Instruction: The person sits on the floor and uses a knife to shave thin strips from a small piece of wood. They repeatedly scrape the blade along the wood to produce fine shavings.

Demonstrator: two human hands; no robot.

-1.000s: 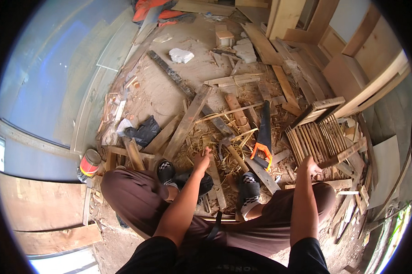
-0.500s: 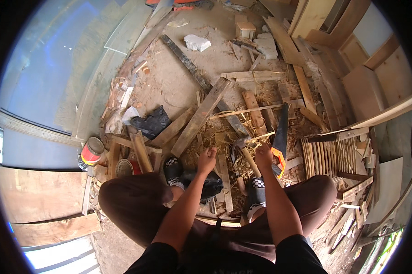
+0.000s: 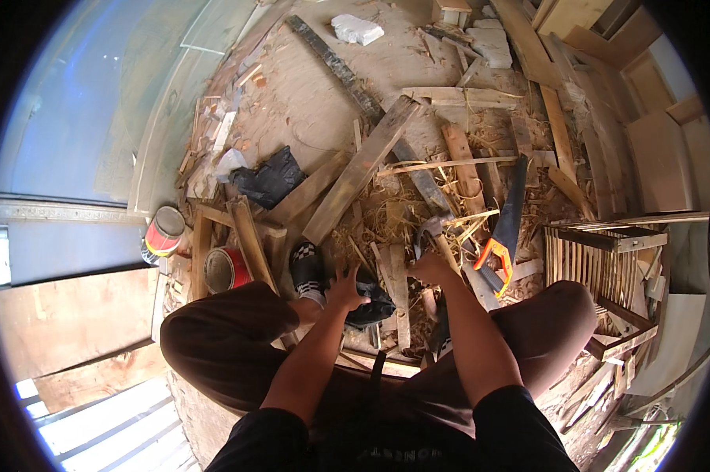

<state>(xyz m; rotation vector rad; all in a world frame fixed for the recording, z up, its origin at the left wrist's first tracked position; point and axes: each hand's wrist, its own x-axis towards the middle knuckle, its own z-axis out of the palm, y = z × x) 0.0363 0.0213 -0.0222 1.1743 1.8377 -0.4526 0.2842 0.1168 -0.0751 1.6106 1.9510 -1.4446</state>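
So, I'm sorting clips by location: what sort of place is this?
Probably a makeshift woodworking area: a saw and a hammer lie among loose planks and wood shavings.

Dusty brown floor (image 3: 284,102), bluish panels (image 3: 79,134) leftward, bright light (image 3: 123,433) at lower left

I see a red-and-yellow can (image 3: 164,232) near the bluish panel (image 3: 71,134), white chunk (image 3: 357,30) on dusty floor (image 3: 307,118), plus a slatted wooden frame (image 3: 577,263).

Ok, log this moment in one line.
left hand: open, near black plastic bag | right hand: near wooden-handled hammer | orange-handled handsaw: right of hammer
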